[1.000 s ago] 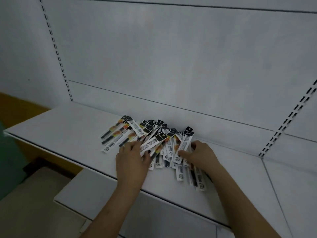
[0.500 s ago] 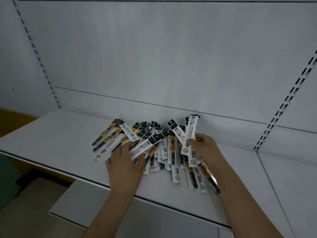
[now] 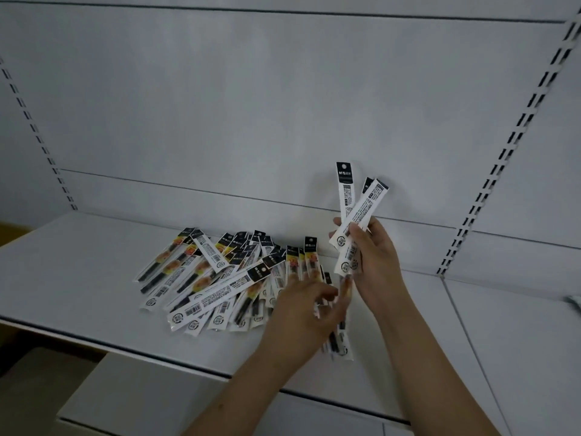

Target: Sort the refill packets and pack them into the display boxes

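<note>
A fanned pile of long white refill packets (image 3: 220, 278) with black tops lies on the white shelf (image 3: 78, 278); some show orange labels. My right hand (image 3: 374, 262) is raised above the pile's right end and grips two or three packets (image 3: 355, 212) upright, their black tops pointing up. My left hand (image 3: 301, 309) is blurred, low over the right part of the pile, fingers spread and touching the packets there. More packets (image 3: 341, 338) lie partly hidden under both hands. No display box is in view.
A white back panel (image 3: 283, 105) rises behind the shelf, with slotted uprights at left (image 3: 37, 133) and right (image 3: 490, 184). A second shelf section (image 3: 518, 341) adjoins on the right. A lower shelf (image 3: 141, 398) juts out below the front edge.
My right hand has lifted a few packets off the pile and raised them upright. My left hand has slid right, across the pile toward the right hand.
</note>
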`<act>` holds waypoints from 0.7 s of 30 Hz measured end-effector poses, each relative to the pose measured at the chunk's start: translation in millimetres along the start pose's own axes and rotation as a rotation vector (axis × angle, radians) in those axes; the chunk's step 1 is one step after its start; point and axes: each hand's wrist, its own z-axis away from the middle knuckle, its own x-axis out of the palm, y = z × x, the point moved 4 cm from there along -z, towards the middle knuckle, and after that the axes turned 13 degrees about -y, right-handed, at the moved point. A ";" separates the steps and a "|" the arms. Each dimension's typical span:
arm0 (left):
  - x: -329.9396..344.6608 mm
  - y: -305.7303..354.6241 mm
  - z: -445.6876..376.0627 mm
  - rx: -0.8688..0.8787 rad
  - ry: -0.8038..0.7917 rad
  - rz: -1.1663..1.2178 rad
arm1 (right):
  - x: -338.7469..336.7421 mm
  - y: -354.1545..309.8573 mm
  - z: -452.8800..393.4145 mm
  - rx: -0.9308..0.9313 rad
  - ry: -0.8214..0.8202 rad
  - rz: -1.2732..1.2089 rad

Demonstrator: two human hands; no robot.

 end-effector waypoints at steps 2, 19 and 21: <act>6.7 1.5 -7.8 -0.010 -0.038 0.038 | 1.0 -8.7 -1.8 -0.026 0.001 -0.005; -1.0 -15.5 -3.6 -0.160 0.154 0.326 | -14.6 -45.6 21.8 -0.220 0.143 0.642; -3.6 -16.5 -1.6 -0.156 0.233 0.287 | -6.6 -16.7 28.6 -0.099 0.073 0.737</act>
